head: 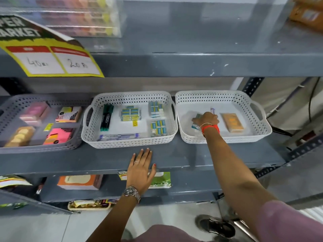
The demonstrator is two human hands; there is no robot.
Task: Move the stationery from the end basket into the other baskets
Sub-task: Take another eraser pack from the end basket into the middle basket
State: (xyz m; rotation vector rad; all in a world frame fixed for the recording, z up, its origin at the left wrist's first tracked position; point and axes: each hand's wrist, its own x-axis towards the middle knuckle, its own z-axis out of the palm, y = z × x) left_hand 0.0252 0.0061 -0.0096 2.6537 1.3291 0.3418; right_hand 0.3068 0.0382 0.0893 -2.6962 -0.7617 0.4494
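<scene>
Three perforated plastic baskets sit in a row on the grey metal shelf (174,159): a grey one (73,144) at its left end, a white middle one (129,142), and a white end one (225,137) at its right end. The right hand (207,119) reaches into the end basket, fingers closed on a small blue-and-white packet (196,117), just left of an orange flat pack (233,124). The left hand (140,170) lies flat and released on the shelf's front edge.

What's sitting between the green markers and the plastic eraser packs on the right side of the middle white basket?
A bundle of small blue-and-yellow boxes with a yellow tag, seen in the head view.
</scene>
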